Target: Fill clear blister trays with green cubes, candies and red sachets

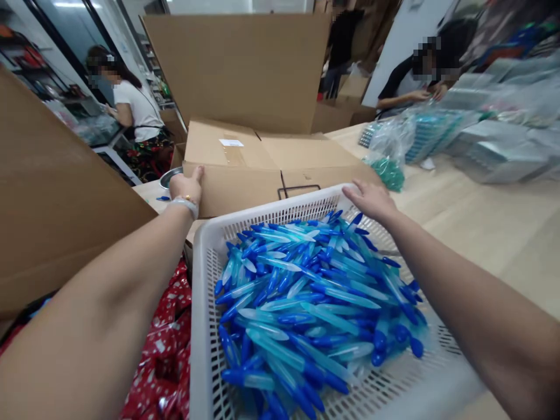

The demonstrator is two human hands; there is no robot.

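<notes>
My left hand [187,188] grips the left end of a closed cardboard box [238,189], its thumb on the near top edge. At the box's right end is my right hand [371,199], thumb along the front face just above the basket's far rim; its other fingers are mostly hidden. In front of the box stands a white plastic basket [202,326] with slotted walls. It is heaped with blue-capped, translucent light-blue pen-shaped pieces [301,291]. The box carries a white label [231,143] and a dark rectangular outline on its front.
Raised cardboard panels stand to the left [65,204] and behind [245,70]. Red patterned packages [168,350] lie left of the basket. On the wooden table [472,216] are a bag of green pieces [389,172] and plastic-wrapped stacks [503,149]. Several people are farther back.
</notes>
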